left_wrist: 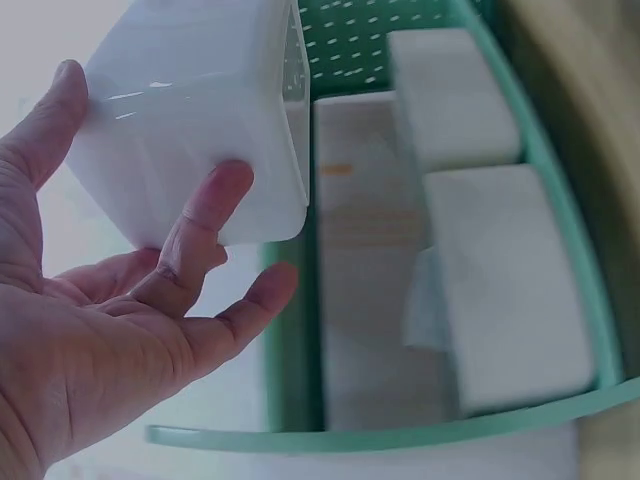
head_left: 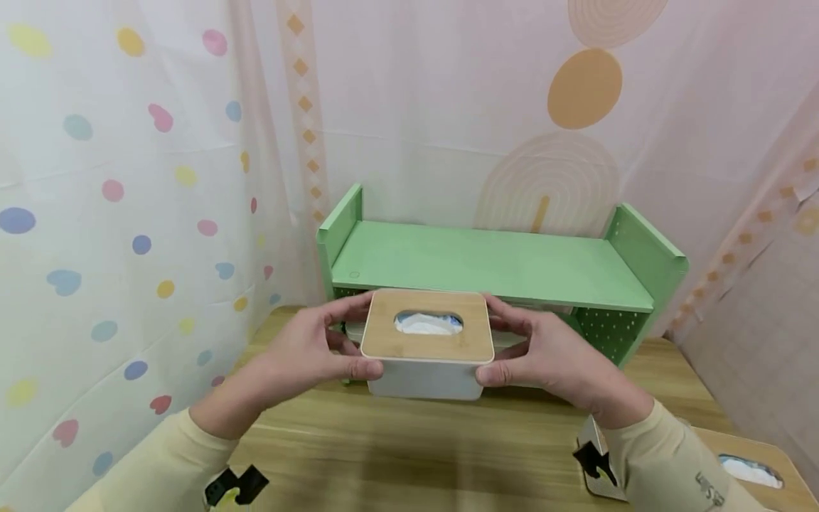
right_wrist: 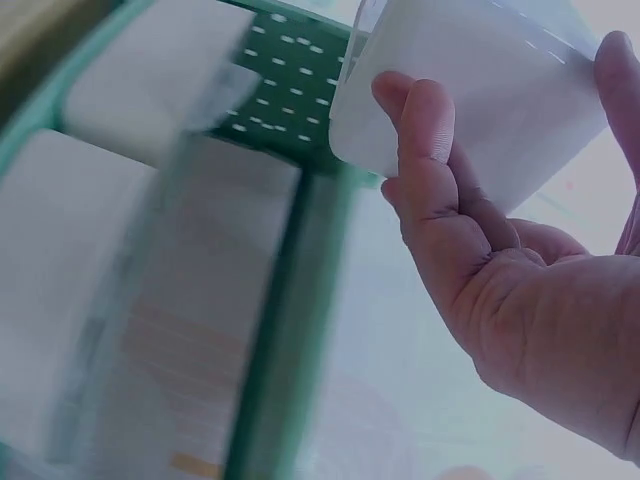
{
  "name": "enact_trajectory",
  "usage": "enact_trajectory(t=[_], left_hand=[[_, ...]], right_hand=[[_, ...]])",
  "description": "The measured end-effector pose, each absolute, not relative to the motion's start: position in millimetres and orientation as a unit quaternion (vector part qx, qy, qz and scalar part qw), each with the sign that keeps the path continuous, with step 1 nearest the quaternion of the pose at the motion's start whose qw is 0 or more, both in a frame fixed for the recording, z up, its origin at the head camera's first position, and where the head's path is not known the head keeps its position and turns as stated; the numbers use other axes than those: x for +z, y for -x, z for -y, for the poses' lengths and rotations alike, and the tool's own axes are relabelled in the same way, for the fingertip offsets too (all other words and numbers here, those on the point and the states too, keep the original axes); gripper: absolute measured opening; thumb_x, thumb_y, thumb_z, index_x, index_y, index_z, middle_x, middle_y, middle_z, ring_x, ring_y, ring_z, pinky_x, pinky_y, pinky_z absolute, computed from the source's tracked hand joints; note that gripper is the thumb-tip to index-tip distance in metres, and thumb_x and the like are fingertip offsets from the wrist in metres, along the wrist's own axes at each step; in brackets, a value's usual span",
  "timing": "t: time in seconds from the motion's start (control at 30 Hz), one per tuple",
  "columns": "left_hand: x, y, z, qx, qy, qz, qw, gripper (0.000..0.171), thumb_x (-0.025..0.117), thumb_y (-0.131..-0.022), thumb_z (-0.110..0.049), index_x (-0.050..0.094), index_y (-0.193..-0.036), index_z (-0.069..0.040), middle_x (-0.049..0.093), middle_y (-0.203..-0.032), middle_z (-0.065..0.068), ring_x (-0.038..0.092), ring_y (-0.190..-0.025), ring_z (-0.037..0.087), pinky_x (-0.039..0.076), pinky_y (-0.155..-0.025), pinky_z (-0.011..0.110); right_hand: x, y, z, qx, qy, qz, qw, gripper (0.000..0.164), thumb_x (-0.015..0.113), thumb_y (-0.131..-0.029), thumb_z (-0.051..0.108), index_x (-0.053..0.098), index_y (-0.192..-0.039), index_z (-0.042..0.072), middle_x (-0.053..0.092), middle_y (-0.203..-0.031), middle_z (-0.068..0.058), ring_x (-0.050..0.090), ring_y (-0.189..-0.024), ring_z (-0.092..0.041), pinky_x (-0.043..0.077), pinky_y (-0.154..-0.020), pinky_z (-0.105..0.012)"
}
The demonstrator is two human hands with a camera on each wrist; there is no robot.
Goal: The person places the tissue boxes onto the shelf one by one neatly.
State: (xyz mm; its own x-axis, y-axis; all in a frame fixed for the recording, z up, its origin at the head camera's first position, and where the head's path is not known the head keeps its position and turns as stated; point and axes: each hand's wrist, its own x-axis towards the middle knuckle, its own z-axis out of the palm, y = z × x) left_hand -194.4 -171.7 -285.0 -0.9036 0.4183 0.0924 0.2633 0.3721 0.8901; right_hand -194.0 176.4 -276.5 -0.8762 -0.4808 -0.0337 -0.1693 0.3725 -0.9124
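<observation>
A white tissue box (head_left: 427,348) with a wooden lid is held up by both hands in front of a green shelf (head_left: 486,263). Through the oval slot of the lid, white and blue tissue shows. My left hand (head_left: 313,352) grips the left side, thumb at the near lower corner of the lid. On the opposite side my right hand (head_left: 544,355) grips it in the same way. The left wrist view shows fingers spread along the white wall of the tissue box (left_wrist: 190,100). In the right wrist view, fingertips press its other wall.
Two white boxes (left_wrist: 515,285) stand side by side on the shelf's lower level. A second wooden-lidded tissue box (head_left: 790,469) is at the table's right, partly behind my right sleeve. Below lies the wooden table (head_left: 409,441); patterned curtains (head_left: 160,213) hang left and behind.
</observation>
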Motion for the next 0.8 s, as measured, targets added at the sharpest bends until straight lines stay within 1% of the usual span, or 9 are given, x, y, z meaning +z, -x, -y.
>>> enact_trajectory(t=[0.13, 0.2, 0.3, 0.37, 0.43, 0.53, 0.67, 0.73, 0.8], left_hand=[[-257.2, 201.2, 175.5, 0.48, -0.211, -0.85, 0.046, 0.095, 0.093, -0.085, -0.032, 0.043, -0.164, -0.012, 0.063, -0.148, 0.017, 0.076, -0.093, 0.02, 0.063, -0.078, 0.033], [-245.7, 208.6, 177.2, 0.469, -0.214, -0.856, 0.038, 0.093, 0.091, -0.088, -0.033, 0.042, -0.165, -0.014, 0.064, -0.148, 0.015, 0.077, -0.1, 0.021, 0.064, -0.084, 0.034], [-234.6, 225.4, 179.7, 0.46, -0.213, -0.862, 0.028, 0.088, 0.088, -0.091, -0.035, 0.042, -0.165, -0.019, 0.065, -0.147, 0.012, 0.078, -0.109, 0.022, 0.063, -0.091, 0.037], [-233.7, 237.5, 180.7, 0.457, -0.207, -0.865, 0.026, 0.086, 0.085, -0.093, -0.039, 0.042, -0.166, -0.023, 0.065, -0.147, 0.009, 0.077, -0.116, 0.023, 0.062, -0.096, 0.039], [-235.5, 248.2, 180.2, 0.451, -0.198, -0.87, 0.021, 0.083, 0.083, -0.094, -0.042, 0.044, -0.165, -0.026, 0.065, -0.147, 0.007, 0.076, -0.117, 0.023, 0.061, -0.097, 0.04], [-241.0, 259.2, 178.1, 0.439, -0.187, -0.879, 0.006, 0.079, 0.08, -0.096, -0.049, 0.045, -0.164, -0.027, 0.063, -0.15, 0.006, 0.074, -0.122, 0.027, 0.06, -0.1, 0.042], [-245.5, 266.3, 175.1, 0.426, -0.175, -0.887, -0.026, 0.076, 0.076, -0.098, -0.053, 0.048, -0.163, -0.025, 0.061, -0.155, 0.007, 0.075, -0.118, 0.029, 0.061, -0.095, 0.04], [-247.2, 267.1, 172.6, 0.427, -0.168, -0.887, -0.054, 0.072, 0.076, -0.098, -0.052, 0.052, -0.16, -0.023, 0.065, -0.15, 0.009, 0.077, -0.11, 0.027, 0.062, -0.088, 0.035], [-250.2, 267.2, 169.7, 0.425, -0.166, -0.884, -0.1, 0.067, 0.078, -0.098, -0.048, 0.059, -0.155, -0.021, 0.072, -0.139, 0.009, 0.078, -0.098, 0.024, 0.061, -0.077, 0.029]], right_hand=[[-249.7, 200.0, -173.7, -0.49, 0.195, -0.84, 0.128, 0.115, 0.094, -0.083, 0.04, 0.023, -0.172, 0.024, 0.05, -0.164, -0.019, 0.073, -0.126, -0.027, 0.056, -0.109, -0.045], [-238.2, 206.8, -171.8, -0.47, 0.191, -0.854, 0.116, 0.112, 0.092, -0.084, 0.044, 0.023, -0.171, 0.028, 0.049, -0.165, -0.015, 0.069, -0.132, -0.026, 0.052, -0.115, -0.05], [-225.9, 223.5, -167.6, -0.452, 0.191, -0.865, 0.107, 0.107, 0.089, -0.088, 0.045, 0.022, -0.171, 0.032, 0.047, -0.167, -0.012, 0.075, -0.118, -0.024, 0.053, -0.111, -0.045], [-222.9, 236.2, -165.0, -0.444, 0.192, -0.868, 0.107, 0.106, 0.087, -0.09, 0.047, 0.021, -0.171, 0.032, 0.045, -0.168, -0.012, 0.078, -0.107, -0.023, 0.052, -0.111, -0.044], [-222.7, 248.1, -162.8, -0.445, 0.189, -0.868, 0.113, 0.107, 0.087, -0.09, 0.046, 0.02, -0.172, 0.032, 0.044, -0.169, -0.012, 0.079, -0.093, -0.02, 0.051, -0.112, -0.045], [-225.7, 262.3, -160.3, -0.451, 0.179, -0.866, 0.121, 0.108, 0.087, -0.09, 0.048, 0.019, -0.172, 0.033, 0.044, -0.169, -0.01, 0.077, -0.094, -0.02, 0.046, -0.119, -0.051], [-229.7, 275.7, -157.4, -0.467, 0.174, -0.857, 0.133, 0.106, 0.085, -0.092, 0.046, 0.018, -0.172, 0.031, 0.043, -0.17, -0.01, 0.078, -0.099, -0.02, 0.046, -0.119, -0.051], [-231.5, 279.1, -155.8, -0.465, 0.177, -0.858, 0.125, 0.104, 0.083, -0.094, 0.047, 0.017, -0.173, 0.03, 0.043, -0.169, -0.011, 0.078, -0.104, -0.024, 0.047, -0.118, -0.052], [-233.5, 279.7, -152.5, -0.456, 0.178, -0.866, 0.097, 0.099, 0.081, -0.095, 0.047, 0.021, -0.172, 0.029, 0.048, -0.167, -0.01, 0.077, -0.112, -0.026, 0.049, -0.116, -0.053]])
